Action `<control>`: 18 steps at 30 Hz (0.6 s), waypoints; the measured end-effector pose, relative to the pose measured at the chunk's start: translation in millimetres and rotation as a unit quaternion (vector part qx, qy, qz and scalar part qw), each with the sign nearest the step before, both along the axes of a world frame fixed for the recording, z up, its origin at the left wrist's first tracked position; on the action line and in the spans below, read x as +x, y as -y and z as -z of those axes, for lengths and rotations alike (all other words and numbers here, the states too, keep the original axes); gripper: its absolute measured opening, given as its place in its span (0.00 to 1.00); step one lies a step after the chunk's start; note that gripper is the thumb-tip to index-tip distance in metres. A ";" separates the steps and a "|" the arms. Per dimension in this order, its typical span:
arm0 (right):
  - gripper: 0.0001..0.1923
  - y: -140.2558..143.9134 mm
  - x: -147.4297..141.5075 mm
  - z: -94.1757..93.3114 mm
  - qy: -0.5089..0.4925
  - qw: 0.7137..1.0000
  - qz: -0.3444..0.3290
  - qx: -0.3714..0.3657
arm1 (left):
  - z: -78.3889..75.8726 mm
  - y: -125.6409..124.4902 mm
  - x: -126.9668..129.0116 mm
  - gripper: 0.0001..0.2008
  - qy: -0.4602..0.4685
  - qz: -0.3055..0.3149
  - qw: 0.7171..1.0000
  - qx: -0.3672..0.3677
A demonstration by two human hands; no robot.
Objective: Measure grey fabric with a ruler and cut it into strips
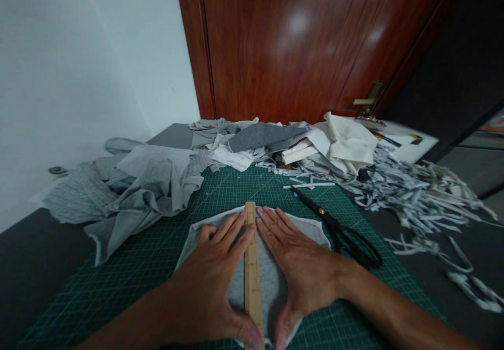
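Left hand and right hand are both laid palm down and opened out, with nothing gripped. By the left, forefinger and thumb are rested on a ruler; by the right, cloth is covered just beside it, fingers nearly together and thumb stretched toward the near end. A dark tabletop is mostly covered by a green gridded cutting mat. Across the mat's left edge, crumpled grey fabric is heaped; along its far edge, grey and white scraps are piled. Off its right edge, a tangle of cut strips is spread. All seem pushed outward so that the middle is left for working. There, toward the near side, a piece of grey cloth is spread, apparently kept flat by the hands. Black-handled scissors are set near the mat's right edge, just beside the cloth, presumably within easy reach. Down the cloth's middle, the wooden ruler is laid, its far tip passing the cloth's far edge, seemingly steadied against slipping. Beyond the scissors' tips, a thin white strip is left lying.
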State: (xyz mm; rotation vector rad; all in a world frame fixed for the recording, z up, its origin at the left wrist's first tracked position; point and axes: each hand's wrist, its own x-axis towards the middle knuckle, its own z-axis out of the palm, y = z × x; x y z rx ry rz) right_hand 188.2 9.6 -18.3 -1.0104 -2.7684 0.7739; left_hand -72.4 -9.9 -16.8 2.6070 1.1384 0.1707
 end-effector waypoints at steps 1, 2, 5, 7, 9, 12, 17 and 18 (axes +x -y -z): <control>0.90 -0.4 0.3 -0.5 0.001 1.000 -0.002 -0.001 | -0.7 0.5 0.7 0.70 0.001 -0.002 1.000 -0.001; 0.90 -0.7 0.6 -0.8 0.002 1.000 -0.003 -0.002 | -0.9 0.9 1.2 0.69 0.002 -0.003 1.000 0.000; 0.90 -1.2 1.2 -0.6 0.003 1.000 -0.008 0.000 | 0.0 0.9 2.5 0.70 0.002 0.002 1.000 0.000; 0.90 -1.3 1.4 0.0 0.002 1.000 -0.010 0.001 | 0.4 0.5 3.5 0.70 -0.001 0.003 1.000 -0.004; 0.90 -1.3 1.1 0.6 0.003 1.000 -0.014 -0.002 | 0.6 0.5 4.6 0.71 -0.006 0.001 1.000 -0.009; 0.90 -1.1 0.1 1.3 0.008 1.000 -0.018 -0.011 | 1.7 1.2 5.5 0.70 -0.006 -0.002 1.000 -0.004; 0.91 -1.5 -1.0 1.4 0.014 1.000 -0.013 -0.015 | 4.6 2.0 4.9 0.70 -0.009 -0.002 1.000 0.007; 0.91 -1.9 -0.8 1.7 0.012 1.000 -0.013 -0.014 | 4.6 2.0 4.8 0.70 -0.013 -0.004 1.000 0.007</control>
